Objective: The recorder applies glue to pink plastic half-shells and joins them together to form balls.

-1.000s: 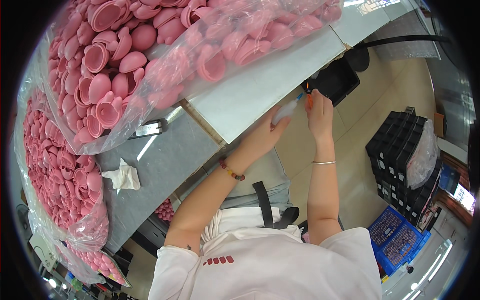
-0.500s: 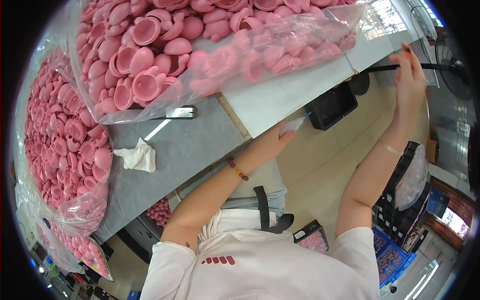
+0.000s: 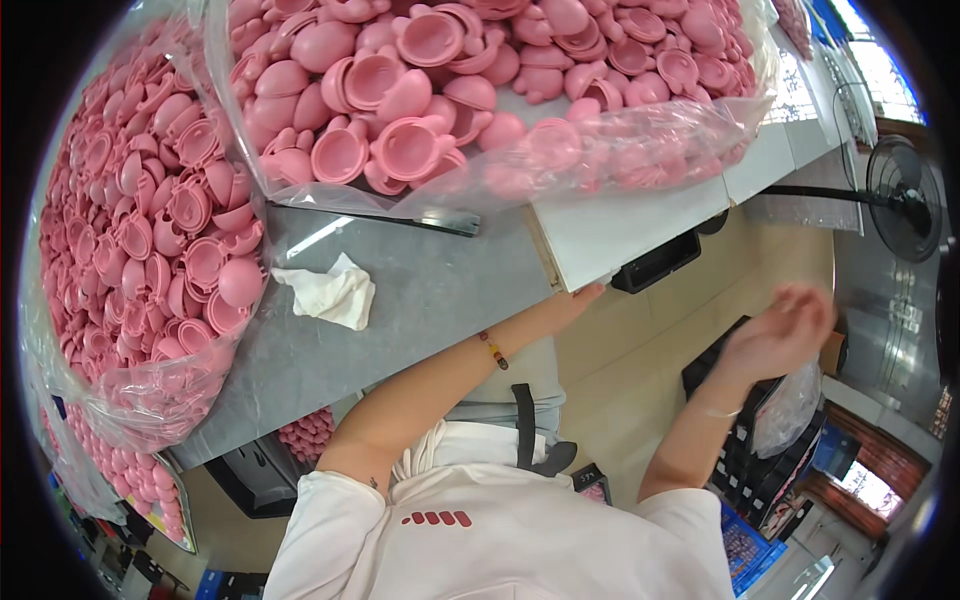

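The left hand (image 3: 570,303) is resting at the edge of the grey desk (image 3: 420,300), its fingers hidden, so I cannot tell their grip. The right hand (image 3: 785,325) is hanging blurred and loosely released, holding nothing, beside the desk and a crumpled white cloth (image 3: 328,291).

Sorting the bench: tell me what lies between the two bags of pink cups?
A crumpled white cloth on bare grey tabletop, between left bag and top bag; head view.
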Motion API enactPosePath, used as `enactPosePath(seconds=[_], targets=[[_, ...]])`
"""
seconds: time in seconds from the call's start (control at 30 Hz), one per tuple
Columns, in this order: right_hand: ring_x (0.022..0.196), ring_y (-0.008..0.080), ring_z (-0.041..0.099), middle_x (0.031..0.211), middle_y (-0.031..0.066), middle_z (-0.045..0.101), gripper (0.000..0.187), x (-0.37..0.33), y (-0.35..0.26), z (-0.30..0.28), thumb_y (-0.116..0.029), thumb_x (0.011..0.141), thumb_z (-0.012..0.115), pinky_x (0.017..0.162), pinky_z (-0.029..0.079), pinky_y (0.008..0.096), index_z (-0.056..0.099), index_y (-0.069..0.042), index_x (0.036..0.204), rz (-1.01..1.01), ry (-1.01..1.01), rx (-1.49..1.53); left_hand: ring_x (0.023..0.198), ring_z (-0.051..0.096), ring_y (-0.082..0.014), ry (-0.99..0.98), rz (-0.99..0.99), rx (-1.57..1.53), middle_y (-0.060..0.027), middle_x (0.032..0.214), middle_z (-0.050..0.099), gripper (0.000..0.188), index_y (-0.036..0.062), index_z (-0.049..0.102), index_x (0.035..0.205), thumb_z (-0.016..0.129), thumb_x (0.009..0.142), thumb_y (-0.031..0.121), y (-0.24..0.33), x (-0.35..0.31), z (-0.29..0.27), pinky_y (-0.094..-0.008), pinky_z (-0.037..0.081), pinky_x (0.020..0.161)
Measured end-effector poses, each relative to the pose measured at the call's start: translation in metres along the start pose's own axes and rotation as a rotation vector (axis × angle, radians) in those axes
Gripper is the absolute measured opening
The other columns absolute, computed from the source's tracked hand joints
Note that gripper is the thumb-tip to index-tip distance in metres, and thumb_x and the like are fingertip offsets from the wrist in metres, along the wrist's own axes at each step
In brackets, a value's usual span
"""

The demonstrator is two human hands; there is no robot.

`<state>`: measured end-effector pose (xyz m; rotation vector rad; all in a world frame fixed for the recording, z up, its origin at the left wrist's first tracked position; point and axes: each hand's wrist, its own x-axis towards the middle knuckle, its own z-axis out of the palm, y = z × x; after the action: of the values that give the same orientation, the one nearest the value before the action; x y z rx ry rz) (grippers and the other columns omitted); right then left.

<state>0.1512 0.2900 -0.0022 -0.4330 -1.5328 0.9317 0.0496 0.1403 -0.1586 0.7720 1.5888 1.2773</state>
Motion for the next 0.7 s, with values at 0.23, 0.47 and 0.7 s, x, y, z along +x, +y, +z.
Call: enactPosePath(seconds=[0.23, 0.47, 0.7], targets=[[0.090, 0.0177, 0.049, 0.103, 0.0095, 0.051, 0.042, -0.166, 0.021, 0.015, -0.036, 0.091, 0.036, 0.080, 0.037, 0.0282, 0.046, -0.003, 0.116, 0.994, 0.158, 0.188, 0.082, 0.057, -0.0276, -0.281, 0.430, -0.109, -0.0149, 0.097, 0.057, 0.045, 0.0022, 0.038, 0.128, 0.046, 0.085, 0.015, 0.016, -0.004, 0.009, -0.0364, 0.044, 0.070], [0.086, 0.0174, 0.049, 0.103, 0.0087, 0.052, 0.051, -0.117, 0.014, 0.019, -0.041, 0.094, 0.030, 0.079, 0.038, 0.0280, 0.039, 0.000, 0.123, 0.898, 0.158, 0.500, 0.073, 0.057, -0.0248, 0.009, 0.560, 0.312, -0.0108, 0.088, 0.059, 0.039, 0.0054, 0.050, 0.115, 0.053, 0.077, 0.013, 0.115, -0.095, -0.054, -0.0345, 0.045, 0.063], [0.070, 0.0111, 0.043, 0.079, 0.0040, 0.051, 0.057, -0.068, -0.037, 0.075, -0.042, 0.090, 0.043, 0.059, 0.035, 0.0246, 0.035, 0.002, 0.124, 0.434, 0.142, 0.396, 0.070, 0.054, -0.0211, 0.959, 0.564, 0.864, -0.0025, 0.073, 0.051, 0.021, 0.0091, 0.060, 0.082, 0.068, 0.064, 0.014, 0.146, -0.184, -0.179, -0.0321, 0.043, 0.063]])
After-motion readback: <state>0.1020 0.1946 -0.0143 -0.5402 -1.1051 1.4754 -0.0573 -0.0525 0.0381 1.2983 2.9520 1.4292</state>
